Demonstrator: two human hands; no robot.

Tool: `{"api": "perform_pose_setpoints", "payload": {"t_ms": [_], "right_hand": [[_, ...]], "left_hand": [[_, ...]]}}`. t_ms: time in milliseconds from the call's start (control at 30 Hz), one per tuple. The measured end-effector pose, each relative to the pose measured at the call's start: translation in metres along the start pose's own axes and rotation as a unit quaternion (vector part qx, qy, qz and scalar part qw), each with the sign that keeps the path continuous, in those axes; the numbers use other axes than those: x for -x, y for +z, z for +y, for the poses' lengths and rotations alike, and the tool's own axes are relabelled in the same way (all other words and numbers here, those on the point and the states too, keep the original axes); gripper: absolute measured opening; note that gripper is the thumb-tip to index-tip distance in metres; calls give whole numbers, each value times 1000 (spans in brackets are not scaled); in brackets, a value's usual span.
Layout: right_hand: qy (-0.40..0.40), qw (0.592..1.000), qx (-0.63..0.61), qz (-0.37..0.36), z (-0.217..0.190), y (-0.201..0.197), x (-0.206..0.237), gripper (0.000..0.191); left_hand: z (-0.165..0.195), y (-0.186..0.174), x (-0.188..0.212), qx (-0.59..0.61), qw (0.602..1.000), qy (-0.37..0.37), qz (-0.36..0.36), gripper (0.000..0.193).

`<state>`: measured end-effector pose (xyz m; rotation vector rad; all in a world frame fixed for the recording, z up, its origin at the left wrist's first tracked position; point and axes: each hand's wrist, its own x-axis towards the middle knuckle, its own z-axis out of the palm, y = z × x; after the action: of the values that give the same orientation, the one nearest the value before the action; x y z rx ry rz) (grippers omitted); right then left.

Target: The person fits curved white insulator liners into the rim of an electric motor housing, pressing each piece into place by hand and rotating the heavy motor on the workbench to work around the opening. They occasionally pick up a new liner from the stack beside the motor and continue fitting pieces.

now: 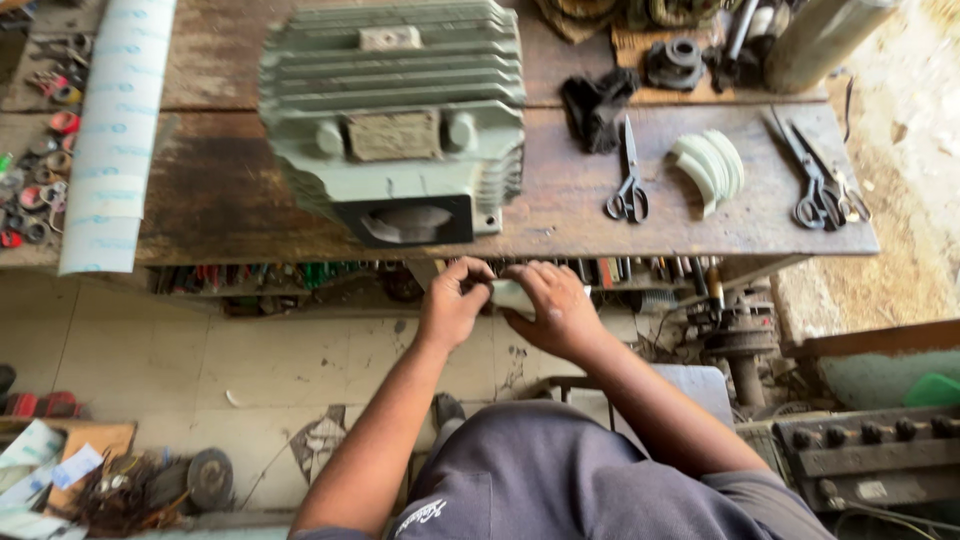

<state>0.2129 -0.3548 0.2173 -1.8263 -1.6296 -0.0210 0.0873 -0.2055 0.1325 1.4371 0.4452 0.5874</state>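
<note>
Both of my hands meet just in front of the wooden workbench (600, 225) edge, pinching a small pale green strip of sheet material (511, 294) between them. My left hand (452, 303) grips its left end with thumb and fingers. My right hand (556, 308) covers its right end, so most of the strip is hidden. Directly above the hands, a large grey-green finned motor housing (395, 115) sits on the bench. A stack of similar curved pale strips (710, 168) lies on the bench to the right.
Black-handled scissors (628, 178) lie beside the motor; two more shears (820, 180) rest at the bench's right end. A roll of pale sheet (115, 130) lies at the left next to several small rings (40, 160). Tools fill the shelf under the bench (300, 275).
</note>
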Motion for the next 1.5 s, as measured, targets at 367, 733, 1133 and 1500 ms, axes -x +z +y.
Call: {"api": "perform_pose_setpoints", "payload": {"t_ms": [367, 733, 1133, 1500], "right_hand": [[245, 931, -270, -31, 110, -32, 52, 40], [261, 722, -629, 121, 124, -7, 64, 21], [16, 946, -307, -107, 68, -74, 38, 37], [-73, 982, -168, -52, 65, -76, 42, 49]], "left_hand": [[-6, 30, 27, 87, 992, -8, 95, 7], [-13, 85, 65, -123, 990, -70, 12, 18], [20, 88, 23, -76, 994, -68, -28, 15], [39, 108, 28, -214, 975, 62, 16, 9]]}}
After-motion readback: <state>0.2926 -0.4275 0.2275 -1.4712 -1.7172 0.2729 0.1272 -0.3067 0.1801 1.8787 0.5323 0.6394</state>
